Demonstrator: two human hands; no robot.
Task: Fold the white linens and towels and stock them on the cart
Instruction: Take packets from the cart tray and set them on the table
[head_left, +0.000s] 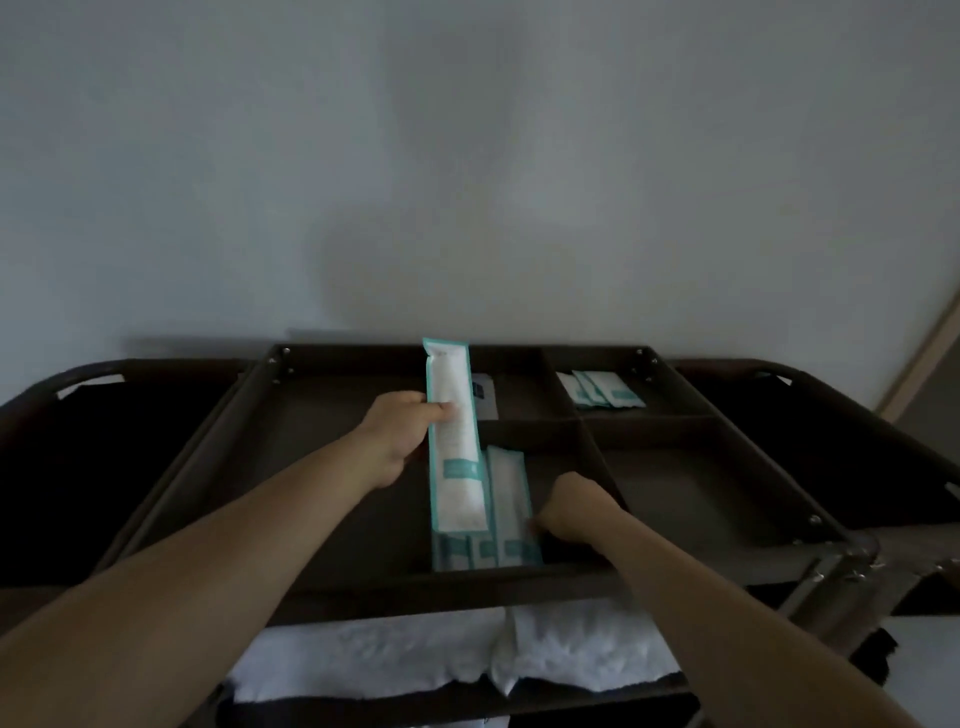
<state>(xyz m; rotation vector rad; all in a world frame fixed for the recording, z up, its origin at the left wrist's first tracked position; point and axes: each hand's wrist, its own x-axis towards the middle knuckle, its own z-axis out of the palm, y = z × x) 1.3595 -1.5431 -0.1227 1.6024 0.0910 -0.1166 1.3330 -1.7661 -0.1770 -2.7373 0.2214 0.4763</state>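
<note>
- Here the left hand pinches a long packet by its edge, thumb on the face. The packet is tilted up over the top tray of the cart.
- The right hand is low in the front middle compartment, fingers curled down against the row of packets standing there. I cannot tell whether it grips one or only steadies them. The two hands are apart, with the lifted packet between them.
- The step in hand looks like sorting supplies, not linen. To do it well, I would slide the packet in lengthwise beside its fellows, with the teal band at the same end. The right hand would hold the row against the divider so nothing tips.
- The task's own things, the white towels, lie folded on the shelf just under the tray. They look thick and nubbly, with soft rounded edges.
- The packets are flat, narrow and slick-looking, white with teal borders. They probably slip on each other, so a firm edge pinch suits them.
- Small sachets of the same colours lie fanned in the far right compartment.
- The tray is dark, rigid and straight-walled, with bolts at the corners. A plain pale wall stands behind.
</note>
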